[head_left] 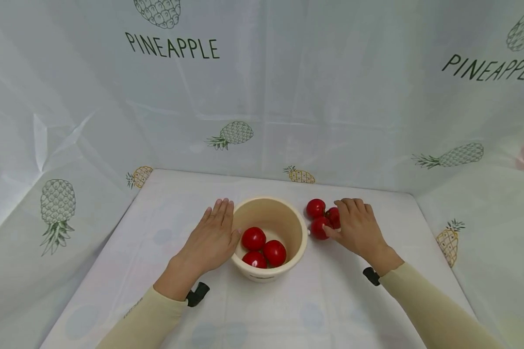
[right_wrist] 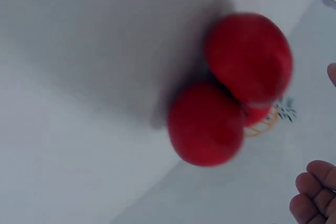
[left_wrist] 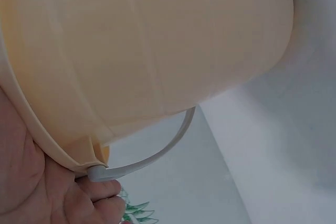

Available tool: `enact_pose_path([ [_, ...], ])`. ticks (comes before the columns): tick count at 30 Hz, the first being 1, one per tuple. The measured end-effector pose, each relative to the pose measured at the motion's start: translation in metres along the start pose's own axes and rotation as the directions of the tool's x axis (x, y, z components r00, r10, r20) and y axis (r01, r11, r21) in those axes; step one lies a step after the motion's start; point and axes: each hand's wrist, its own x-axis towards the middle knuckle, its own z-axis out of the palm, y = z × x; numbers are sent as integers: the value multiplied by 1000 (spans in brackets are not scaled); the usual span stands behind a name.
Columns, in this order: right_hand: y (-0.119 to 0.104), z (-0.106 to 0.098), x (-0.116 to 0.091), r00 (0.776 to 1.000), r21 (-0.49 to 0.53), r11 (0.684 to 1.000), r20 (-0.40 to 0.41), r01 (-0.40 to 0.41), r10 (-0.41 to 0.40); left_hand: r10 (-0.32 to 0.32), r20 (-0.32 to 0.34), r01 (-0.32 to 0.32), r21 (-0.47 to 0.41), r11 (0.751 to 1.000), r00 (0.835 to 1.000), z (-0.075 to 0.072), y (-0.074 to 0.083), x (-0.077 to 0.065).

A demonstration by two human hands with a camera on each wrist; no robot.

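Note:
A cream plastic bucket (head_left: 299, 220) stands mid-table with three red tomatoes (head_left: 274, 253) at its bottom. My left hand (head_left: 211, 240) lies along the bucket's left rim, fingers straight and side by side. In the left wrist view its palm touches the rim near the hinge of the grey bail handle (left_wrist: 157, 156). Just right of the bucket, three more tomatoes (head_left: 316, 208) sit bunched together. Over their right side hovers my right hand (head_left: 358, 228), thumb and fingers spread apart. The right wrist view shows a gap between its fingers (right_wrist: 315, 190) and the tomatoes.
A pale tablecloth with faint dots covers the table (head_left: 288, 320). White sheeting (head_left: 332, 121) printed with pineapples closes off the back and both sides. Each wrist wears a small black device (head_left: 197, 294).

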Motion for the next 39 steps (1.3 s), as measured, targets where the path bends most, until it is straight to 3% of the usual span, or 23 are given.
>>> enact_pose_path([
  [7,-9,25,-17,997,-14,999,74,39,-38,-4,0,4,-6,1000,1000,0,0,0],
  [21,-16,47,-13,996,-75,996,66,58,-53,-6,1,6,-12,1000,1000,-1,1,0],
  [39,-18,40,-13,1000,-35,999,-17,-2,1,-12,19,12,-13,1000,1000,0,0,2],
])
